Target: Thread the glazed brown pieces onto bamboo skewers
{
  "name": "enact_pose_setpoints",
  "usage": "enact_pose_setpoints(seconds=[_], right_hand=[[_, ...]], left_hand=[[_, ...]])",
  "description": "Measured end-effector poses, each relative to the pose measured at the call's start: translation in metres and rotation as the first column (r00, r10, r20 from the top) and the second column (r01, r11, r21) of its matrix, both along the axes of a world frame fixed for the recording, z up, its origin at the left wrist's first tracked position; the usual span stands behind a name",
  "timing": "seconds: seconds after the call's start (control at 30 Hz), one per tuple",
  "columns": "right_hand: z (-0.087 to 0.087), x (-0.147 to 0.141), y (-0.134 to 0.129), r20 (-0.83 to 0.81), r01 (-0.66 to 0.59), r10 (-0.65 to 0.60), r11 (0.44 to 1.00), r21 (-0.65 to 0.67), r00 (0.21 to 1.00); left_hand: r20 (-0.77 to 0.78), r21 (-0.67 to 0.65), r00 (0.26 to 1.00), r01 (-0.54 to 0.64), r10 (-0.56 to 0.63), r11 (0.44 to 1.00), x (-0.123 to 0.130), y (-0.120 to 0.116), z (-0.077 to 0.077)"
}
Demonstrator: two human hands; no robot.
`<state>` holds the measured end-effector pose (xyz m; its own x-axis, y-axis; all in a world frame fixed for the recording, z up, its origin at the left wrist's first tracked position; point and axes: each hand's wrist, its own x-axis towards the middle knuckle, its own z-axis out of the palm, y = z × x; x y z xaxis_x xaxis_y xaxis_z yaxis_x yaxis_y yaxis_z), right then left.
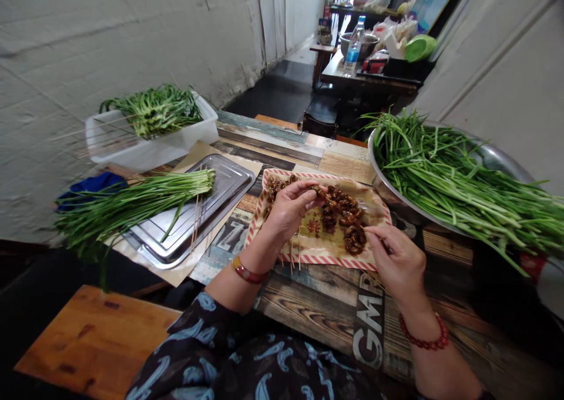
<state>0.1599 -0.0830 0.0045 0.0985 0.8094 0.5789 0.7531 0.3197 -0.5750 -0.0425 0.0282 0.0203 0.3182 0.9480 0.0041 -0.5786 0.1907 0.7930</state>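
Observation:
A tray lined with paper [365,200], its rim striped red and white, lies on the table in front of me. Brown glazed food pieces [328,218] sit on it, and thin skewers stick out over its front edge. My left hand [293,206] is over the tray's left half, its fingers pinched on a brown food piece. At the tray's right side my right hand [396,259] has thumb and forefinger closed on a thin skewer, whose other end meets a dark brown food cluster [355,239].
Left: a metal tray [163,229] with green stalks [145,200], and a white tub [154,150] with greens and skewers. Right: a large steel bowl [396,203] heaped with long greens [462,182]. Behind: another table [335,71] with a water bottle [353,47].

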Motion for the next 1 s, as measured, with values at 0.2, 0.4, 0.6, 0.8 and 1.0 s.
enact_pose_setpoints(seconds=[0.2, 0.4, 0.6, 0.8, 1.0], right_hand=[[-0.0014, -0.0010, 0.0003, 0.000, 0.000, 0.000, 1.000, 0.002, 1.000], [-0.0011, -0.0026, 0.0003, 0.024, -0.009, 0.009, 1.000, 0.006, 1.000], [-0.0022, -0.0034, 0.0007, 0.005, 0.000, 0.000, 1.000, -0.010, 1.000], [-0.0039, -0.0051, 0.0018, -0.021, -0.004, 0.003, 0.999, -0.036, 1.000], [-0.0055, -0.0060, 0.0026, -0.033, 0.009, -0.011, 0.999, -0.048, 0.999]], left_hand=[[0.007, -0.010, 1.000, 0.010, -0.009, 1.000, 0.0014, -0.0020, 0.0014], [0.003, -0.022, 1.000, 0.014, -0.013, 1.000, 0.0018, -0.0032, 0.0028], [-0.009, -0.027, 1.000, 0.014, -0.014, 1.000, 0.0027, -0.0038, 0.0027], [-0.007, -0.032, 1.000, 0.009, -0.009, 0.999, 0.0042, -0.0030, 0.0002], [-0.010, -0.046, 1.000, 0.018, -0.018, 0.999, 0.0057, -0.0024, -0.0019]])
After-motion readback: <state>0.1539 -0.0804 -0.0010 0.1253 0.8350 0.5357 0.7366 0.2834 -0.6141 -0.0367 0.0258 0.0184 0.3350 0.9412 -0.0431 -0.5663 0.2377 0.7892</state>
